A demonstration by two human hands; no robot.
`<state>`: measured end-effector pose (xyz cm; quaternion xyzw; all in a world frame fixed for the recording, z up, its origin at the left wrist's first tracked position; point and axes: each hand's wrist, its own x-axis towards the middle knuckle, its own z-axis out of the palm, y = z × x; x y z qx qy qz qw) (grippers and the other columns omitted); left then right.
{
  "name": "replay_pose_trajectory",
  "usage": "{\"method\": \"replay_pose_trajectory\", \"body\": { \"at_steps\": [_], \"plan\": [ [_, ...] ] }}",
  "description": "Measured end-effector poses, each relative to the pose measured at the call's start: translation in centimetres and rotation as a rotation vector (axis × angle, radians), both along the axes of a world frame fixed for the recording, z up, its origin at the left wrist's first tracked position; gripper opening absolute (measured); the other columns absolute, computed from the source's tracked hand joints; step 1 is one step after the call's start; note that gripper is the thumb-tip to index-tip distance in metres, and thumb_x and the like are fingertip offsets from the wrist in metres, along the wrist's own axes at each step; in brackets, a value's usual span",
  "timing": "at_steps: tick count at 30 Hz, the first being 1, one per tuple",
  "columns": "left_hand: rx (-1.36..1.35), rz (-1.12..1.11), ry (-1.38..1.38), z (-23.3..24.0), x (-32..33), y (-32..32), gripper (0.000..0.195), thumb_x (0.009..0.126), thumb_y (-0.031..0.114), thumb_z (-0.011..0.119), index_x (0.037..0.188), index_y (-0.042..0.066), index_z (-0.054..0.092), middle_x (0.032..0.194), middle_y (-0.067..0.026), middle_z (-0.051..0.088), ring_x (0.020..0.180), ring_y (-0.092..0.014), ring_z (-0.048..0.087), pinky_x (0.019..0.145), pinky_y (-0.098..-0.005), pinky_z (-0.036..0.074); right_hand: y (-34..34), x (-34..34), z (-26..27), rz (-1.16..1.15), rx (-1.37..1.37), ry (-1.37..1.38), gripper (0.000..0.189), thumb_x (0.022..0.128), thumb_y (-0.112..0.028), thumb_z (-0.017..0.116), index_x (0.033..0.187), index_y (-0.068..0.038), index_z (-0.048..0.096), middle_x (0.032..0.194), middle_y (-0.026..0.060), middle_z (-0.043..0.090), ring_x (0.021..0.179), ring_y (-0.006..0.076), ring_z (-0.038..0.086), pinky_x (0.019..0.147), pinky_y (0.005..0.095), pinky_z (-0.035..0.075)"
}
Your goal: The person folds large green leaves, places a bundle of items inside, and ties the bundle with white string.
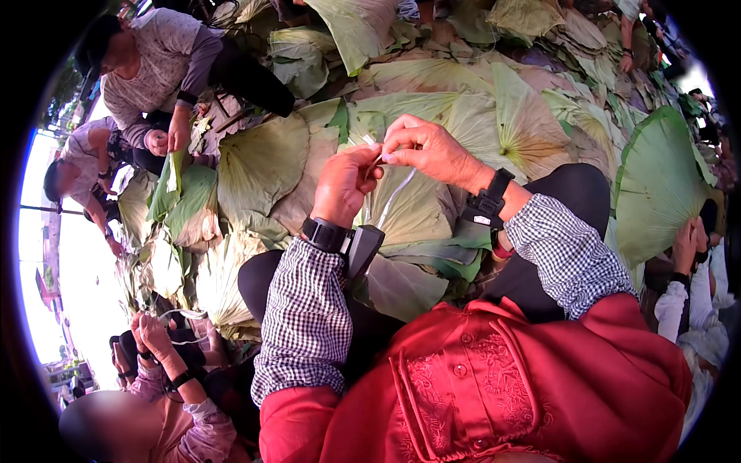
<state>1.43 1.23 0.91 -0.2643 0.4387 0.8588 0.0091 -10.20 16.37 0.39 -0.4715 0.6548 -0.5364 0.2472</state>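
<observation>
My left hand (345, 182) and my right hand (425, 151) meet over a pile of large dried lotus leaves. Between their fingertips they pinch a thin strand, partly hidden by the fingers. A white plastic string (396, 194) hangs down from my hands across a pale lotus leaf (418, 217). Beyond my right hand lies a yellowish lotus leaf (521, 136) with a brown centre. A folded brownish leaf (263, 162) lies to the left of my hands. Both wrists carry black straps, the left one with a dark box-shaped device (365, 249).
A co-worker (153, 87) at upper left handles a green leaf (168, 188). Another person (168, 405) at lower left holds white string (182, 313). At right, a person's hands (686, 246) hold up a broad green leaf (660, 185). My bent knees flank the leaves.
</observation>
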Motion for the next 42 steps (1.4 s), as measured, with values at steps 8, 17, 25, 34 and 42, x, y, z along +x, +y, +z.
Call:
{"method": "replay_pose_trajectory", "body": {
  "at_steps": [8,17,25,34,42],
  "plan": [
    [-0.056,0.09,0.033,0.0,-0.1,1.2,0.008,0.085,0.009,0.061,0.086,0.001,0.063,0.07,-0.004,0.06,0.054,-0.009,0.052,0.043,-0.0192,0.03,0.8,0.7,0.8,-0.042,0.008,0.01,0.009,0.079,-0.009,0.068,0.088,-0.006,0.068,0.097,0.0017,0.052,0.091,0.012,0.052,0.081,0.0255,0.042],
    [-0.19,0.062,0.058,1.1,-0.3,1.4,0.013,0.088,0.007,0.059,0.097,-0.001,0.063,0.078,-0.003,0.061,0.06,-0.008,0.052,0.053,-0.0183,0.04,1.2,0.6,1.5,-0.149,0.051,0.182,0.016,0.075,-0.02,0.069,0.083,-0.006,0.066,0.08,0.0082,0.059,0.08,0.023,0.058,0.07,0.0334,0.046],
    [-0.482,-0.126,-0.023,2.2,-0.1,4.0,0.025,0.091,0.024,0.057,0.089,0.0,0.066,0.073,-0.0017,0.061,0.056,-0.004,0.046,0.046,-0.0177,0.029,1.4,-0.2,0.2,-0.105,0.3,0.109,0.015,0.069,-0.02,0.069,0.072,-0.005,0.068,0.064,0.009,0.062,0.062,0.0189,0.058,0.061,0.0334,0.045],
    [-0.617,-0.09,-0.014,0.8,-0.2,3.3,0.019,0.09,0.013,0.058,0.096,-0.002,0.067,0.073,-0.0035,0.064,0.056,-0.005,0.051,0.048,-0.0182,0.036,1.4,0.1,0.4,-0.091,0.349,-0.318,0.019,0.077,-0.023,0.066,0.072,-0.004,0.066,0.063,0.0,0.057,0.054,0.0101,0.046,0.054,0.0252,0.039],
    [-0.736,0.005,0.215,0.8,-0.1,3.3,0.015,0.087,0.005,0.06,0.098,-0.003,0.068,0.077,-0.0059,0.068,0.058,-0.007,0.055,0.053,-0.0207,0.044,1.9,-1.0,1.5,-0.013,0.26,-1.165,0.015,0.087,-0.018,0.06,0.085,-0.004,0.064,0.074,-0.001,0.059,0.056,0.0063,0.047,0.043,0.0203,0.029]
  ]
}}
